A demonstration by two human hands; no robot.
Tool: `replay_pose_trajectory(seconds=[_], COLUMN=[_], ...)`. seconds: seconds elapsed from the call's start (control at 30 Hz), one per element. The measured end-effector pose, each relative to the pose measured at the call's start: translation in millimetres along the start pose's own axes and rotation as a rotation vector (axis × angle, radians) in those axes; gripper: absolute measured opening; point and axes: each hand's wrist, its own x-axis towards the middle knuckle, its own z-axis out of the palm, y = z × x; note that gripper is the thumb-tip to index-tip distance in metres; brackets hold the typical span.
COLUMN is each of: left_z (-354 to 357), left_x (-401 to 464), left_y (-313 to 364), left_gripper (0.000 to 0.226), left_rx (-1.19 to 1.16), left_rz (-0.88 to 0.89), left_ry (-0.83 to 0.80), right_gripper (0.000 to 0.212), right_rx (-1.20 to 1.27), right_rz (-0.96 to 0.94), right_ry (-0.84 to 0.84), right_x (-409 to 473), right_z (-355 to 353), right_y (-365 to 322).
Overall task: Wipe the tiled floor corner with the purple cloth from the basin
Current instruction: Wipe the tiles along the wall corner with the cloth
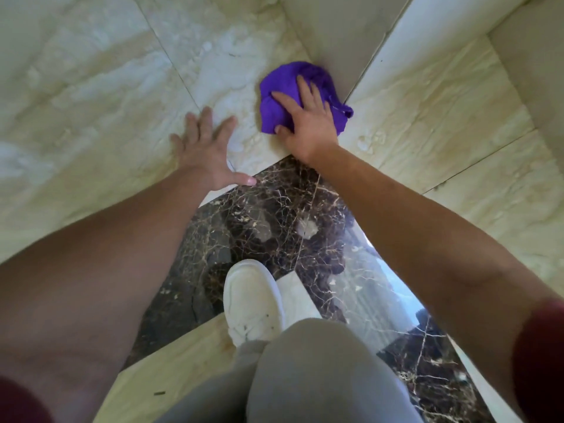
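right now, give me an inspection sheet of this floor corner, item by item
surface: cream marble-look floor tiles with wet patches, bordered by a dark veined tile strip
job's things: purple cloth bunched on the floor against the wall corner; basin not in view
clutter: nothing seen
hands: right hand pressed flat on the cloth; left hand spread flat on the tile, holding nothing
cables: nothing seen
surroundings: white shoe, grey trouser leg
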Motion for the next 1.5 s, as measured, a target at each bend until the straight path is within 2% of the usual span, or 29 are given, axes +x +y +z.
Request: replay_pose_trajectory(seconds=[0.2,0.47,0.67,0.77,0.93,1.13,1.5], left_z=[-3.2,-11.4,-23.8,-45.6,-58.9,-50.9,-72.9], left_x=[11.0,43.6,53.9,80.9,112.7,128.5,191.6], left_y=[-22.2,-62.7,-75.2,-96.3,-109.1,-134.9,-157.5], left_gripper=[0.110,0.119,0.090,0.092,0.093,0.082,0.080], left_rx=[-0.065,-0.052,0.027,0.001,0.008,-0.044,-0.065], left_rz=[0.038,0.068,0.066,-0.033,-0.013,0.029,-0.019], left_ry=[0.148,0.131,0.119,0.164,0.153,0.398,0.476], right_gripper=[0.068,0.068,0.068,0.069,0.073,0.071,0.071], right_rx=[-0.013,-0.016,-0.096,-0.143,-0.191,-0.166,-0.156], right_rz=[-0.004,0.009,-0.026,-0.018,-0.030,-0.028,-0.024], right_ry=[-0.011,-0.035,-0.141,-0.120,-0.195,-0.096,-0.045], right_x=[32.2,83.3,124.9,139.3,176.9,185.7,269.7], right_z=[-6.5,-10.2,-25.7,-22.3,-33.4,-21.0,-17.7], right_y=[-12.3,-33.3,-48.3,-55.8,-70.2,-69.7,-105.6])
